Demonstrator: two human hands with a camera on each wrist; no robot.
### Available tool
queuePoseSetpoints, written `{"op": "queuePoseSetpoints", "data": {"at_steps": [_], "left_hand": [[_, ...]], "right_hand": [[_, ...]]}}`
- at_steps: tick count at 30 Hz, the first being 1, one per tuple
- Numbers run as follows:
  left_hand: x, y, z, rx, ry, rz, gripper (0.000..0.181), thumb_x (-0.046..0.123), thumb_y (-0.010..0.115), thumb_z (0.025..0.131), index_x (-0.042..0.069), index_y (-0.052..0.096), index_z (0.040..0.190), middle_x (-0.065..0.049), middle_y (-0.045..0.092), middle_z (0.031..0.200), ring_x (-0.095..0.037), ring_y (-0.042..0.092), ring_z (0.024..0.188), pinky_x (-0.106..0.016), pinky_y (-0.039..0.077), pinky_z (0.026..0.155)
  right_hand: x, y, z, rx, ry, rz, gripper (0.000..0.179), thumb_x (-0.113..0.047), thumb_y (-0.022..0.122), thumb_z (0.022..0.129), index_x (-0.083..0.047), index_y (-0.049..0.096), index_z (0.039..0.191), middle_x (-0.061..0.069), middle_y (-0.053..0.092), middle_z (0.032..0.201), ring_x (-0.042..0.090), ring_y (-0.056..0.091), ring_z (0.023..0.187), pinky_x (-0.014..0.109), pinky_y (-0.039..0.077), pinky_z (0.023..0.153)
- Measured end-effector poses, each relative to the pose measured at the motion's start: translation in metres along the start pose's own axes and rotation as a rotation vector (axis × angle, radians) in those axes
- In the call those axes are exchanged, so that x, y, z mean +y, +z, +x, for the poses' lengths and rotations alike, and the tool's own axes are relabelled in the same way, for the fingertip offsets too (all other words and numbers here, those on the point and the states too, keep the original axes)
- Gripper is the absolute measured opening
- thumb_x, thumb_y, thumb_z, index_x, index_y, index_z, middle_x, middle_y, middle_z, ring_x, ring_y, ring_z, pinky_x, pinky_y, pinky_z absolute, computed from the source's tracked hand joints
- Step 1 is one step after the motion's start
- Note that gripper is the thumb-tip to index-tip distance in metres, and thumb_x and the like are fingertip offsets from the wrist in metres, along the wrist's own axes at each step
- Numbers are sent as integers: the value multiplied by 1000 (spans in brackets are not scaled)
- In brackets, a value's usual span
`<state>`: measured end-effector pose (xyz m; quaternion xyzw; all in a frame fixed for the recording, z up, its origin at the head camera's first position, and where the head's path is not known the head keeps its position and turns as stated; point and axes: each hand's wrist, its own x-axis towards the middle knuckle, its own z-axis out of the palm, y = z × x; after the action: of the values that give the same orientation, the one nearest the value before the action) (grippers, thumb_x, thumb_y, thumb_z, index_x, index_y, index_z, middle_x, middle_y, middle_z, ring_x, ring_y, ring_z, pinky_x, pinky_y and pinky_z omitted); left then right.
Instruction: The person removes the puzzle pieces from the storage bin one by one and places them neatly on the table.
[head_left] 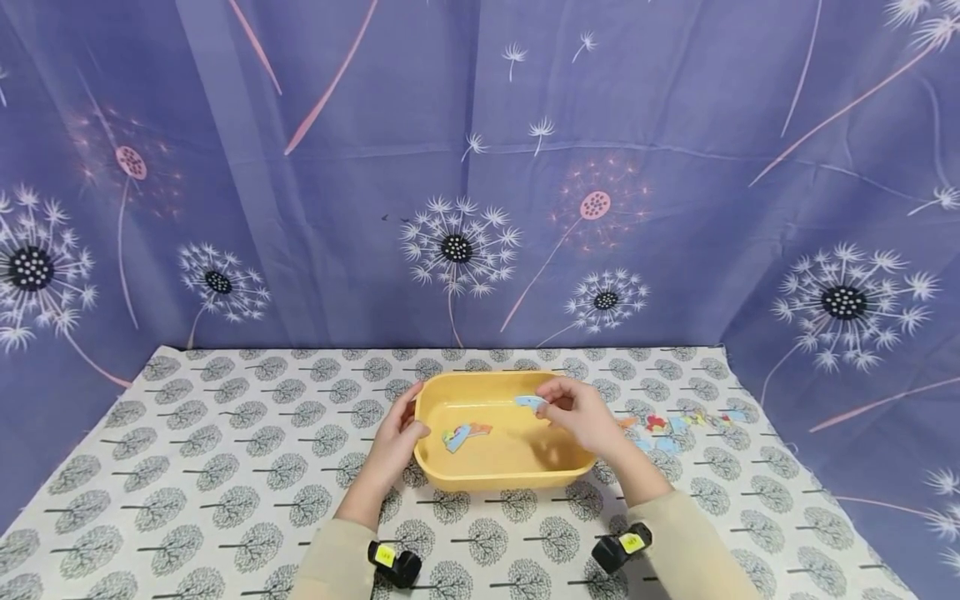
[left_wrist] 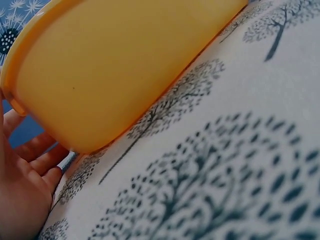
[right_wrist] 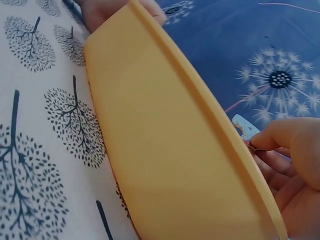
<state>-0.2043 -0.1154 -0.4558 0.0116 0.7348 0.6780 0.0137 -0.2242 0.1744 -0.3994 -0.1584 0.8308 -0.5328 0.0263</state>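
Observation:
A yellow plastic tub [head_left: 502, 481] stands on the table, its long side facing me. At its left end my left hand [head_left: 393, 433] holds the rim, thumb over the edge; in the left wrist view its fingers [left_wrist: 37, 147] lie along the tub's outside. Over the right part of the tub, my right hand [head_left: 581, 414] pinches a light blue puzzle piece [head_left: 529, 402] between thumb and fingertips. That piece's notched end [right_wrist: 242, 124] shows above the rim in the right wrist view. Several blue, orange and green pieces [head_left: 463, 436] lie on the tub floor at left.
Right of the tub, a loose spread of coloured pieces [head_left: 678, 423] lies on the tree-print tablecloth [head_left: 255, 500], partly behind my right hand. A purple dandelion-print curtain [head_left: 337, 250] hangs along the table's back edge and sides.

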Motion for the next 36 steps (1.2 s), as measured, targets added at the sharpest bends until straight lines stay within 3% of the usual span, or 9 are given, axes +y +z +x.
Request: {"op": "queuePoseSetpoints", "data": {"at_steps": [5, 12, 18, 23, 27, 36], "left_hand": [[-1, 0, 0, 4, 3, 8, 71, 3, 52, 81, 22, 33, 147, -13, 45, 142, -29, 45, 129, -44, 32, 114], [-2, 0, 0, 4, -1, 21, 71, 4, 53, 81, 22, 33, 147, -14, 46, 142, -30, 46, 128, -45, 33, 113], [-1, 0, 0, 2, -10, 17, 72, 5, 53, 81, 24, 33, 147, -12, 44, 144, -29, 43, 131, -44, 32, 114], [0, 0, 1, -3, -13, 10, 72, 5, 53, 81, 24, 32, 147, -13, 43, 144, -29, 43, 130, -44, 34, 113], [0, 2, 2, -11, -18, 9, 72, 6, 53, 82, 24, 31, 148, -12, 43, 144, -28, 42, 131, -44, 33, 113], [1, 0, -1, -5, -28, 20, 71, 6, 53, 82, 25, 31, 148, -12, 43, 144, -28, 44, 129, -44, 34, 113]], "right_hand": [[3, -9, -11, 74, -23, 15, 27, 3, 59, 84, 11, 58, 110, 23, 65, 91, 18, 66, 77, 25, 58, 64], [3, -21, -26, 161, 17, 41, 30, 2, 60, 85, 9, 58, 113, 24, 64, 95, 19, 67, 78, 24, 58, 66], [8, -31, -36, 252, -3, 72, 27, 1, 62, 85, 11, 59, 110, 26, 64, 92, 10, 66, 72, 26, 59, 62], [16, -38, -45, 294, -4, 73, 28, 0, 62, 85, 12, 58, 110, 7, 67, 86, 5, 66, 73, 28, 59, 62], [22, -45, -52, 320, 43, 90, 30, -1, 62, 86, 12, 57, 112, -6, 65, 82, 9, 66, 71, 26, 59, 62], [37, -58, -58, 368, 153, 137, 34, -7, 61, 89, 10, 55, 117, -9, 67, 82, 7, 66, 75, 27, 60, 69]]}}
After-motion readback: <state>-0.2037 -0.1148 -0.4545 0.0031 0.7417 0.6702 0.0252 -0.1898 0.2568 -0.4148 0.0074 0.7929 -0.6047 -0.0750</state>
